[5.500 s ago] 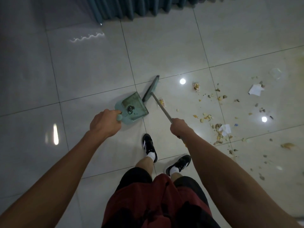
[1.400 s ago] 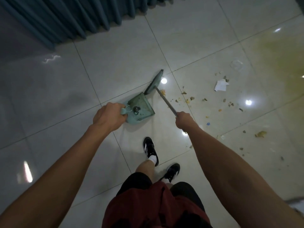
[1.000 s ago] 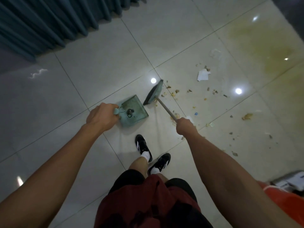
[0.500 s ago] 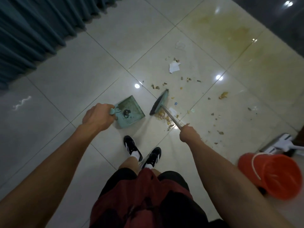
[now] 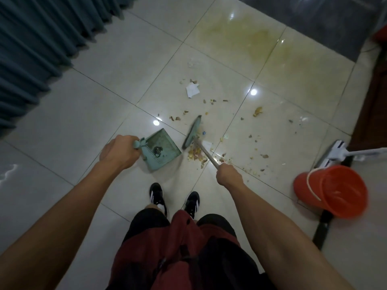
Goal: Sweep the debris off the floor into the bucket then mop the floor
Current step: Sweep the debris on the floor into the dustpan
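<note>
One mop (image 5: 335, 153), handle cropped, possibly touches bucket (image 5: 333, 191).

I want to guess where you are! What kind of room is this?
Probably a room in a home, though I can't say which: a glossy tiled floor, long teal curtains along one side, and a mop by an orange bucket.

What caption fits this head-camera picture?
Left hand holds dustpan, right hand sweeps broom through debris; orange bucket waits nearby.
</note>
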